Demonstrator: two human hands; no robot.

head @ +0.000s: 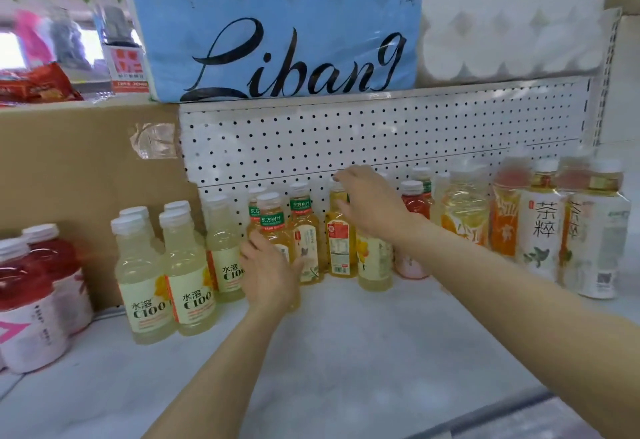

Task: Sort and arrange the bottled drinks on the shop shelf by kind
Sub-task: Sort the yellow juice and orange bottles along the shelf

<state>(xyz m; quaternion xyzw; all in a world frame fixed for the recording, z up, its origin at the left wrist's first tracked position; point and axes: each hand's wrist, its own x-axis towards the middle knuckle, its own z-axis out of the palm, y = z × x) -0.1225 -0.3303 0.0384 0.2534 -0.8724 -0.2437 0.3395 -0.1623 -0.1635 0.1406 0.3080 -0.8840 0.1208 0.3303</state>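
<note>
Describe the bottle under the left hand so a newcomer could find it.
Start at the big blue Libang pack on top, then drop to the shelf below. The amber tea bottle stands frontmost, held by the left hand; pale C100 bottles stand left.

Both bare forearms reach forward, nearly straight. Left hand (268, 270) lower and nearer, back of hand toward camera, fingers curved forward round something in front of it, thumb out to right. Right hand (369, 201) higher and farther, right of left hand, palm down, fingers bent, fingertips pointing left. Hands apart, not touching.
</note>
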